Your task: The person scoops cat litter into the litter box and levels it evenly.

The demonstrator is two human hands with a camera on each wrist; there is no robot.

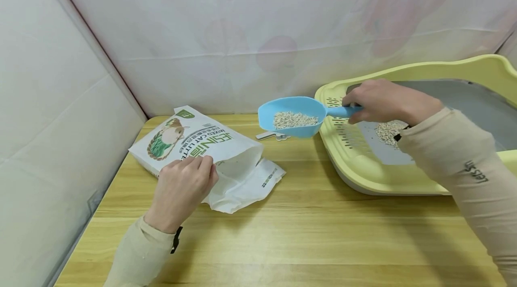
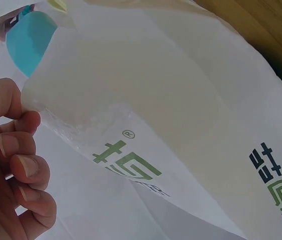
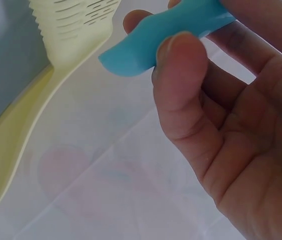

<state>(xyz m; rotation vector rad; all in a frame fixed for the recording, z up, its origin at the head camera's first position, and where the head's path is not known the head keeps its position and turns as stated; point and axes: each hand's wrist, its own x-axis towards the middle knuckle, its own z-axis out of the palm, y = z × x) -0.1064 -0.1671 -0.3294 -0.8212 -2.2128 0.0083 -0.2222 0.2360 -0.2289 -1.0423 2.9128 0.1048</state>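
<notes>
A blue scoop [image 1: 266, 116] carries a heap of pale litter pellets [image 1: 295, 119], held above the table between the bag and the litter box. Its handle [image 3: 181, 25] is gripped by my right hand [image 1: 387, 98], thumb along one side. The white cat litter bag [image 1: 226, 139] lies on its back at the left, its torn mouth gaping toward the right. My left hand [image 1: 183, 188] pinches the edge of that mouth between thumb and forefinger, as the left wrist view shows, with the other fingers [image 2: 30, 167] curled below. What is deep inside the bag is hidden.
The yellow litter box [image 1: 343, 170] stands at the right, with a grey inside and a small pile of pellets [image 1: 389, 133] in it. A small flat white piece [image 1: 278, 136] lies behind the bag's mouth. White printed sheets [image 1: 242, 54] close off the back and left of the wooden table [image 1: 307, 233].
</notes>
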